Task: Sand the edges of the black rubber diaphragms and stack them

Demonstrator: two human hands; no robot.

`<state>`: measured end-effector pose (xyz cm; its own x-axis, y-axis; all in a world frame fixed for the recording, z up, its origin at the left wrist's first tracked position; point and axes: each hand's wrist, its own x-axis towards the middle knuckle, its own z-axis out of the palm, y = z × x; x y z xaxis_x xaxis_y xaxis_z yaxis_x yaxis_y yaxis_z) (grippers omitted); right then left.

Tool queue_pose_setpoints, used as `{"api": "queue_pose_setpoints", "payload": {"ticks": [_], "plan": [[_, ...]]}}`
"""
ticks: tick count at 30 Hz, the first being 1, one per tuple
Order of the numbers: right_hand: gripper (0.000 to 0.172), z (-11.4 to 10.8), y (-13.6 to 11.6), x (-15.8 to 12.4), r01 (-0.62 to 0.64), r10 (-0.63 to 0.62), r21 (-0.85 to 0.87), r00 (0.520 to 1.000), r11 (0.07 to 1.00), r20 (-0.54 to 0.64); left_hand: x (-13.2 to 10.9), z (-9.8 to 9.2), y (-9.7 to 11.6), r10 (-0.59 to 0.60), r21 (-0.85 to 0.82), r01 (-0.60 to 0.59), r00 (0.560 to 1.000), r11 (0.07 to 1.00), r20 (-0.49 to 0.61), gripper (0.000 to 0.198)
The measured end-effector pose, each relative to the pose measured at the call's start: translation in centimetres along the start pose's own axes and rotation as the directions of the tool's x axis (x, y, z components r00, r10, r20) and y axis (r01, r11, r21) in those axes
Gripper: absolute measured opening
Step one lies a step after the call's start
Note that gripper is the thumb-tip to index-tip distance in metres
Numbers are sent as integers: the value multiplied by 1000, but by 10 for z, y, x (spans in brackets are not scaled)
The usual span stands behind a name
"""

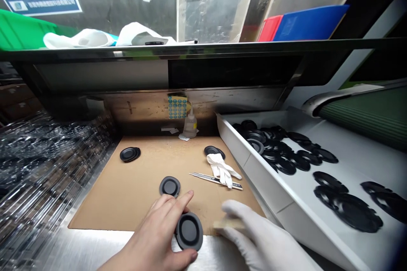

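Note:
My bare left hand (162, 233) grips a black round ring-like part (189, 231) by its edge, just above the front edge of the cardboard. To its right, my right hand (254, 228) wears a white glove and is smeared by motion. Between its thumb and fingers is a small tan block (230, 224), its kind unclear. Another black round part (169, 186) lies on the cardboard (149, 178) just beyond my left fingers. Farther off are a small stack of black parts (129, 154) at the left and more black parts (212, 150) at the right.
A white glove (222, 169) lies by a utility knife (216, 181). A squeeze bottle (190, 125) stands at the back. On the right, a white tray (254, 178) holds many black parts beside a green belt (369, 110). Clear plastic trays (47, 178) are stacked left. A shelf (203, 48) crosses above.

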<state>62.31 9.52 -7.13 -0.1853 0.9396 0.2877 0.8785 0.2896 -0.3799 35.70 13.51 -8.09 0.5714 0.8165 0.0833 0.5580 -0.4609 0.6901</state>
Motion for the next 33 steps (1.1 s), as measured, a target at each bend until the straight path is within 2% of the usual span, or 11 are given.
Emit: {"api": "queue_pose_setpoints", "payload": {"ticks": [2,3,6,9,16,18,21,24,27,31,33], "plan": [[30,-1,-30,27,164,-161,-14,979,986,128,0,2,-2,7,-6,-7,1000,1000,-12,104],[33,1,-44,39,285,-277,-1,931,958,238,0,3,-4,11,-10,-11,1000,1000,-19,103],[33,10,-71,64,415,-370,-14,827,910,422,-1,4,-9,42,-27,-43,999,999,-32,103],[33,13,-79,75,439,-379,-3,780,899,498,-1,4,-13,50,-47,-52,998,998,-41,108],[42,3,-84,82,396,-318,-25,771,918,552,-4,3,-15,15,-70,-18,999,997,-45,117],[45,2,-81,77,361,-277,-52,791,931,546,-4,3,-15,6,-72,-10,999,997,-47,118],[35,-5,-67,65,325,-240,-51,787,944,569,-5,3,-15,26,-74,-31,998,997,-59,119],[10,-20,-48,55,117,-105,12,834,993,542,-5,2,-13,18,-94,-23,998,995,-52,121],[23,-30,-44,56,-96,56,64,885,993,463,-6,0,-11,13,-113,-18,999,993,-43,120],[28,-19,-56,57,33,-172,288,864,957,473,-6,1,-11,16,-118,-22,998,993,-53,121],[24,-10,-55,46,48,-203,334,871,941,448,-6,2,-12,20,-115,-26,998,993,-52,122]]}}
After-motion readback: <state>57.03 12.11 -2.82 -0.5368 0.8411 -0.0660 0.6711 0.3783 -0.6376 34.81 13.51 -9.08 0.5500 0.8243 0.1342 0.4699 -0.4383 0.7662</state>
